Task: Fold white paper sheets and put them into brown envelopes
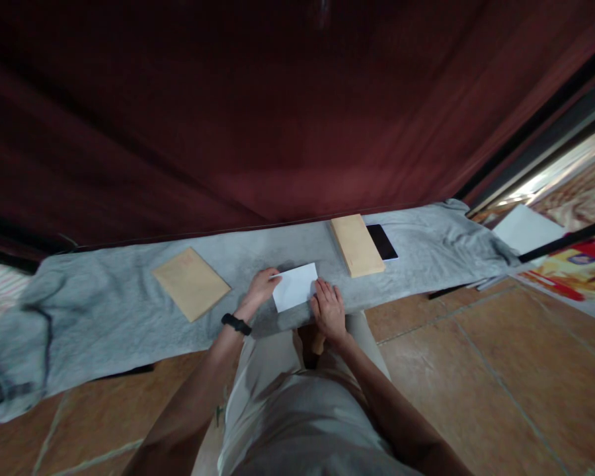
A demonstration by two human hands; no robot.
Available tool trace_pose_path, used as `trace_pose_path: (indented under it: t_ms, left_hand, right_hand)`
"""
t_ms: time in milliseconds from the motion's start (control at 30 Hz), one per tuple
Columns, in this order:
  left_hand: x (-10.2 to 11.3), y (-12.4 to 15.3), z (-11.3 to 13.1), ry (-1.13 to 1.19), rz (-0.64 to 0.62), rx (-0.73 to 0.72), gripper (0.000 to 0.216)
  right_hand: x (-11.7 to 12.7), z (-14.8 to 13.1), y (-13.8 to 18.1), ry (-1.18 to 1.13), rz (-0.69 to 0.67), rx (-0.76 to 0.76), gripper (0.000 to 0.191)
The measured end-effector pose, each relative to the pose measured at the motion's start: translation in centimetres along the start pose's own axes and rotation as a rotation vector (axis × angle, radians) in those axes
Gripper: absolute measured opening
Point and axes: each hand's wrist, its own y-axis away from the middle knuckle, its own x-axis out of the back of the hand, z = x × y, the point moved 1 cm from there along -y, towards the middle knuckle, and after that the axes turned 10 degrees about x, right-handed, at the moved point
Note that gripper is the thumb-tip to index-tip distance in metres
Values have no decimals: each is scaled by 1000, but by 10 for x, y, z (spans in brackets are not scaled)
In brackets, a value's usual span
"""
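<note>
A folded-looking white sheet of paper [295,287] lies on the grey cloth in front of me. At its left edge my left hand [262,285] is closed on it, thumb over the paper and fingers partly hidden. My right hand [330,309] rests flat against the paper's right edge, its fingers stretched out. To the left lies a brown envelope [191,284], turned at an angle. A stack of brown envelopes [359,246] sits to the right, beyond my right hand.
A grey cloth [258,248] covers the long narrow surface. Beside the envelope stack lies a dark phone [383,242]. Behind stands a dark red hanging cover [277,132]. At far right are a white sheet [530,231] and a red and yellow package [578,274].
</note>
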Motion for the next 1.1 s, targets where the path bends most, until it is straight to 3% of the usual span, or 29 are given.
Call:
trace_pose_path:
  t_ms: [100, 267, 367, 533, 667, 800, 933, 1100]
  left_hand:
    - [9, 4, -3, 92, 60, 7, 18]
    - [24, 15, 3, 316, 293, -32, 29]
    - [19, 31, 8, 224, 398, -163, 31]
    - [-18, 64, 2, -143, 308, -379, 43]
    - [-45, 86, -3, -371, 237, -418, 49]
    - [-55, 96, 0, -463, 195, -419, 50]
    - [-56, 95, 3, -460, 181, -422, 50]
    - [-57, 94, -3, -415, 189, -419, 47]
  right_hand:
    - [0, 4, 0, -94, 39, -34, 49]
    - [-3, 12, -4, -272, 139, -187, 55]
    - [-3, 18, -5, -345, 187, -249, 56]
    - [-3, 22, -2, -326, 202, -260, 58]
    - [-3, 21, 0, -364, 211, -260, 56]
    - [2, 16, -1, -360, 202, -256, 56]
    - [11, 7, -10, -277, 123, -99, 53]
    - [13, -9, -24, -163, -78, 151, 50]
